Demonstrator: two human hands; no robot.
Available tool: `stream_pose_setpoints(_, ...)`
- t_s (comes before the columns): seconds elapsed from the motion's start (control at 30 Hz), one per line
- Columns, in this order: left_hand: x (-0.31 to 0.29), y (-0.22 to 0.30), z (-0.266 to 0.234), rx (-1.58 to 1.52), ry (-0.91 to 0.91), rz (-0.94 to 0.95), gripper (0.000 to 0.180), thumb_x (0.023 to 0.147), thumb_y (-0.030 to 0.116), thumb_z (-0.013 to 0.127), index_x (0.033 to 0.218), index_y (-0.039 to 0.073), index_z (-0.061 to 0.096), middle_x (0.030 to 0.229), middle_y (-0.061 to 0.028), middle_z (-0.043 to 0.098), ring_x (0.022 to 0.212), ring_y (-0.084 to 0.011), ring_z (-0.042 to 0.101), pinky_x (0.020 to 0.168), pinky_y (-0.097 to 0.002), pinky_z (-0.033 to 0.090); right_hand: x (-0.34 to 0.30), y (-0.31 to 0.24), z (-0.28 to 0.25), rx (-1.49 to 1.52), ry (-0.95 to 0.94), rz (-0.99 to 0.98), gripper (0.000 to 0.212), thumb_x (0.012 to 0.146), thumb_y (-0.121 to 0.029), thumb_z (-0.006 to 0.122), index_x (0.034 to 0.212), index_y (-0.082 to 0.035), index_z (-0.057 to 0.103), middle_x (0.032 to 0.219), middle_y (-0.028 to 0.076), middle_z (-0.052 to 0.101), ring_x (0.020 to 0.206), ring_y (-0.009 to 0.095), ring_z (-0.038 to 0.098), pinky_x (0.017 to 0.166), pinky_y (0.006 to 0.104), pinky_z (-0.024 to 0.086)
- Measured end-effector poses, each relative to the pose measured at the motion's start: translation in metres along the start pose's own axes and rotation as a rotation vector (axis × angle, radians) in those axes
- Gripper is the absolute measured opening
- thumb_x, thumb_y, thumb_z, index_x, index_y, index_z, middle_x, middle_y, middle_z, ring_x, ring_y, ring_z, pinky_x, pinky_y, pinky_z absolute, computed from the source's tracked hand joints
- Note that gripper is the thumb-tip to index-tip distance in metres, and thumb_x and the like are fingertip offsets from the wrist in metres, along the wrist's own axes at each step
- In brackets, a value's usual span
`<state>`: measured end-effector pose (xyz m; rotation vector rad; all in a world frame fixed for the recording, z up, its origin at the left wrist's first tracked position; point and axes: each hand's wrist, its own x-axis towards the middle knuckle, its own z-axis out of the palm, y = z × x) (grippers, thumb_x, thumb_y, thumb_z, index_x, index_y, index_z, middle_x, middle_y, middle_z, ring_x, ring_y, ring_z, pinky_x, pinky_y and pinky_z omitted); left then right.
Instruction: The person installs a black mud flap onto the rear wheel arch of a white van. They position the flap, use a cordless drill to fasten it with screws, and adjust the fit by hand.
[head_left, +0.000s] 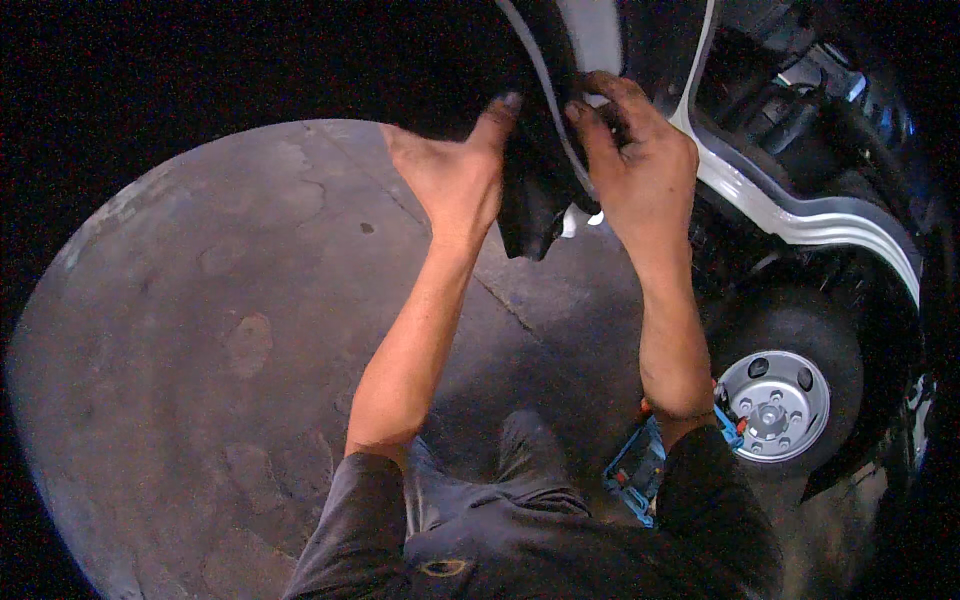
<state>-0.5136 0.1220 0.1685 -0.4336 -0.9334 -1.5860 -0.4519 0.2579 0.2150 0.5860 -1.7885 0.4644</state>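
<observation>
In front of me hangs a dark panel (pixel 528 185), its lower end ragged or cut to a point, with a thin pale grey strip (pixel 548 85) running down it. My left hand (pixel 450 170) is closed on the panel's left side; the thumb lies over the dark surface and the fingers are hidden in the dark beyond. To the right of the strip, my right hand (pixel 652 165) bends its thumb and fingers inward in a pinch. Whatever lies between those fingertips is too small and dark to tell. A small white piece (pixel 578 220) shows below the panel, beside my right wrist.
On the right, a vehicle's white body edge (pixel 760 205) curves above a tyre with a silver wheel (pixel 775 405). A blue object with orange parts (pixel 637 475) stands low beside my right elbow. Stained concrete floor (pixel 230 300) spreads out on the left. The upper left is very dark.
</observation>
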Motion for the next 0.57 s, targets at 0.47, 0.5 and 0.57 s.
stream_pose_setpoints(0.47, -0.029, -0.063, -0.017, -0.082, -0.307, -0.533, 0.038, 0.086, 0.008, 0.075, 0.12, -0.004, 0.064, 0.114, -0.008, 0.069, 0.101, -0.0179, 0.063, 0.094, -0.0312, 0.048, -0.073, 0.094, 0.087, -0.127, -0.054, 0.093, 0.041, 0.083, -0.027, 0.074, 0.115, -0.003, 0.064, 0.11, 0.02, 0.065, 0.104, 0.037, 0.059, 0.088, 0.0446, 0.049)
stream_pose_setpoints(0.5, -0.027, -0.066, -0.015, -0.073, -0.308, -0.519, 0.039, 0.086, 0.008, 0.075, 0.122, -0.004, 0.063, 0.116, -0.0082, 0.068, 0.102, -0.0181, 0.062, 0.095, -0.0313, 0.047, -0.07, 0.098, 0.091, -0.095, -0.018, 0.072, 0.042, 0.083, -0.027, 0.074, 0.116, -0.003, 0.064, 0.11, 0.021, 0.065, 0.105, 0.038, 0.059, 0.088, 0.0447, 0.049)
stream_pose_setpoints(0.57, -0.022, -0.061, -0.019, -0.064, -0.35, -0.515, 0.049, 0.086, 0.011, 0.076, 0.129, -0.004, 0.059, 0.123, -0.0097, 0.066, 0.108, -0.0193, 0.061, 0.097, -0.0317, 0.047, -0.073, 0.094, 0.087, 0.051, -0.018, 0.184, 0.054, 0.082, -0.03, 0.076, 0.126, -0.003, 0.058, 0.108, 0.021, 0.065, 0.108, 0.039, 0.058, 0.092, 0.0447, 0.048)
